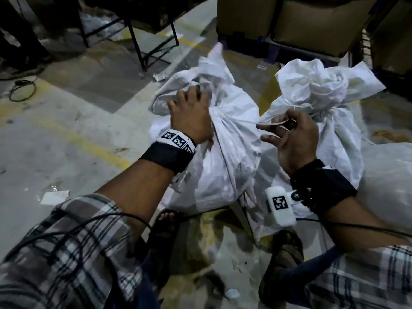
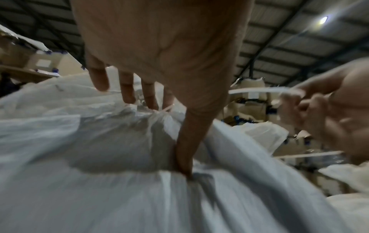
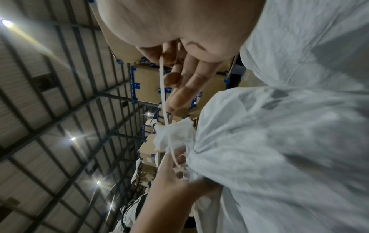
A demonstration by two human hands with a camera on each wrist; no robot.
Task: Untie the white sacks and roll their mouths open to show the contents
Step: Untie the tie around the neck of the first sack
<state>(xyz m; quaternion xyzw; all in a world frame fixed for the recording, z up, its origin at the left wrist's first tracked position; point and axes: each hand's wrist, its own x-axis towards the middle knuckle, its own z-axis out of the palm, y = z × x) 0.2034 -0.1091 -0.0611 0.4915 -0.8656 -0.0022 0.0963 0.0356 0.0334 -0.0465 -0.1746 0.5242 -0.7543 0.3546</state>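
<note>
My left hand (image 1: 191,112) sits on the gathered neck of the near white sack (image 1: 223,152), fingers spread and fairly straight over the bunched cloth, thumb pressed down into the fabric below the tie. Looks like a brace, so the sack stays put while the knot gets pulled. Left forearm reaches forward and down, palm facing the sack.

My right hand (image 1: 294,139) pinches the white tie string (image 1: 263,125), which runs taut from the neck out to my fingers; thumb and first fingers curl round it, the others stick out loose. Wrist is raised, palm turned inward, pulling away from the neck to the right. Judging by the tension, the knot is being drawn loose, not yet off.

Near sack stands on the concrete floor (image 1: 66,130) right in front of my feet, mouth closed. Second white sack (image 1: 330,94) stands just beside it on the right, also tied. Cardboard boxes (image 1: 312,23) behind.
</note>
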